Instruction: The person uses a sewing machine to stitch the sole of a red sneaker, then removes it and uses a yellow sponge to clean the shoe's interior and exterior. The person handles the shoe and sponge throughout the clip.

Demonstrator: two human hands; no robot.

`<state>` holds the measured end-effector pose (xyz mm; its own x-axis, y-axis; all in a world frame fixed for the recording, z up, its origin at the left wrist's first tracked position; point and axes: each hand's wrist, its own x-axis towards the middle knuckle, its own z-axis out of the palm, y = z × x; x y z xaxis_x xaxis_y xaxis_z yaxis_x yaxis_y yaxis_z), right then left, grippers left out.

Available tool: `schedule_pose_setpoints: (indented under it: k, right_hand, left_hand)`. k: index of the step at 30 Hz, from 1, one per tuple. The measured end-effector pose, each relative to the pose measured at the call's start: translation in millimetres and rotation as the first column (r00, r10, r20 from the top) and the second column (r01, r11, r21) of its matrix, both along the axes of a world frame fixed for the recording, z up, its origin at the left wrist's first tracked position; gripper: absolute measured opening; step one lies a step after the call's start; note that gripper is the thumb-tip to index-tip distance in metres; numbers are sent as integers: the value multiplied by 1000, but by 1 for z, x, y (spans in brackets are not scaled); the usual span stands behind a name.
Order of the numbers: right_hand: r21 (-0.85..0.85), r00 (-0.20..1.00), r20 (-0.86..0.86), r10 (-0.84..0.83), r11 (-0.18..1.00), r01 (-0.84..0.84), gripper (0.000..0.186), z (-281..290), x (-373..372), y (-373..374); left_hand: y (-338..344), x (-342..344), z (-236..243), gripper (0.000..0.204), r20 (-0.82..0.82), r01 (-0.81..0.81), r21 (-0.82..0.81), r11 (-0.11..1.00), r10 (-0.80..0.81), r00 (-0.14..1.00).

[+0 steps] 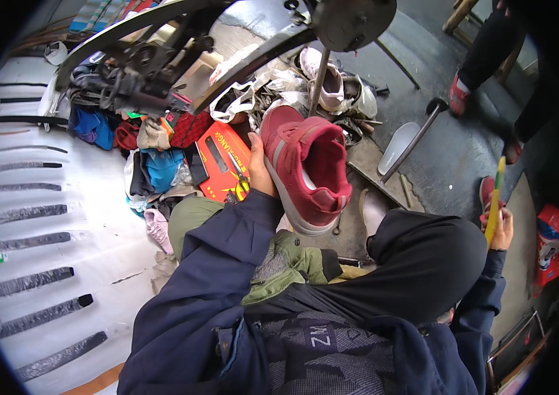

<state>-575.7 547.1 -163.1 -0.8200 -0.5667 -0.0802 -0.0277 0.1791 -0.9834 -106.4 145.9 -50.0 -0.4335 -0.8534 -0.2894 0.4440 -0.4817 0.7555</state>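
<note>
A red sneaker (286, 158) with a pale sole and a grey stripe is raised in front of me, its opening facing up and toward me. My left hand (261, 170) is closed on its left side, thumb up along the upper; the other fingers are hidden behind the shoe. Out to the right, my right hand (504, 230) grips a long, thin yellow thing (494, 207) with a greenish tip, standing nearly upright; its kind is unclear. Part of another red shoe (487, 192) shows just beyond that hand.
A dark metal machine (187, 46) arches overhead at upper left. Cloth scraps and a red-orange box (220, 161) with yellow-handled scissors (241, 187) lie left. White shoes (329, 85) and a pale insole (399, 148) lie ahead. Another person's legs (490, 52) stand upper right; a red bag (551, 243) is far right.
</note>
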Motion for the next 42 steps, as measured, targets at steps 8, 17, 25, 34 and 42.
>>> schedule_pose_setpoints:
  k: [8,17,25,34,42]
  right_hand:
    - [381,712,-193,675,720,-580,13,277,200,-182]
    - [639,309,-229,923,382,-667,72,290,293,-193]
    - [457,220,208,953,104,-883,63,330,289,-206]
    - [321,376,267,887,286,-903,58,299,311,-220]
    - [460,373,78,925,298,-836,53,294,314,-203]
  left_hand:
    - [14,8,50,94,-319,50,100,994,-15,948]
    - [19,47,70,83,-303,36,54,998,-18,953]
    - [12,51,72,74,-392,143,72,987,-103,914]
    - [14,50,62,72,-399,226,103,969,-168,901]
    - [18,44,57,69,-427,240,92,967,-179,886]
